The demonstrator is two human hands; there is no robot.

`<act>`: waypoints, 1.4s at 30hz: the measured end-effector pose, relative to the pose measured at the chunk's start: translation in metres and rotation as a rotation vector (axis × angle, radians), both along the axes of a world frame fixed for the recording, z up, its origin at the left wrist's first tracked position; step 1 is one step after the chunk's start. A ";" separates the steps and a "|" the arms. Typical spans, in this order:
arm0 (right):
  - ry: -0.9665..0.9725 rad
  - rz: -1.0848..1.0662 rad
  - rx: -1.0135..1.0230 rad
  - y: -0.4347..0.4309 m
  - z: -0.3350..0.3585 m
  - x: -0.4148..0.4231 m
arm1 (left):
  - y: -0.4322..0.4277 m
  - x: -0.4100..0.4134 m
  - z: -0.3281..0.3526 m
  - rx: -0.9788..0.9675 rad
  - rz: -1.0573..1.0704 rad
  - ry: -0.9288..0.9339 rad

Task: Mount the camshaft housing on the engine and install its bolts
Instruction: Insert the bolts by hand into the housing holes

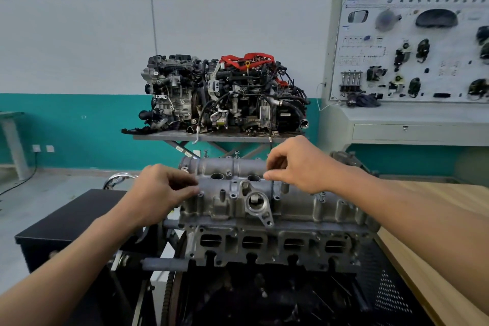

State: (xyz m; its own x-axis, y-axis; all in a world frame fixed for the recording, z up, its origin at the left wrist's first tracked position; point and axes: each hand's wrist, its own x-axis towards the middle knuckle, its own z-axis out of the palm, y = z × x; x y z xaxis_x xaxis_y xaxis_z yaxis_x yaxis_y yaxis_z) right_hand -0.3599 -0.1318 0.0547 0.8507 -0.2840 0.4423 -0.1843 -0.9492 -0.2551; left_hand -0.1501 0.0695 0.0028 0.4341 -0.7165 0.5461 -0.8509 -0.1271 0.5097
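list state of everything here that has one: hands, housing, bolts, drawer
camshaft housing, seated on the engine
right hand, pinches the long bolt
long bolt, upright, tip down at the housing
left hand, fingers curled at the housing's left end, what they hold is hidden
far-edge bolts, standing proud, not driven in
drawer, closed

Dull grey camshaft housing (pixel 232 188) (teal-banded white wall (pixel 79 61) behind)

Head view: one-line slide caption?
Right hand pinches a bolt upright in the camshaft housing seated on the engine; left hand at the housing's left end.
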 end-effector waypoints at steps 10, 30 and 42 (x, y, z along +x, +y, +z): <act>-0.117 -0.007 0.024 0.000 0.008 -0.015 | 0.001 0.003 0.007 0.031 0.174 -0.146; -0.185 -0.023 0.067 -0.002 0.012 -0.013 | 0.015 0.033 0.022 0.320 -0.049 0.175; -0.204 -0.035 0.062 -0.007 0.014 -0.014 | 0.017 0.032 0.011 0.143 -0.078 0.175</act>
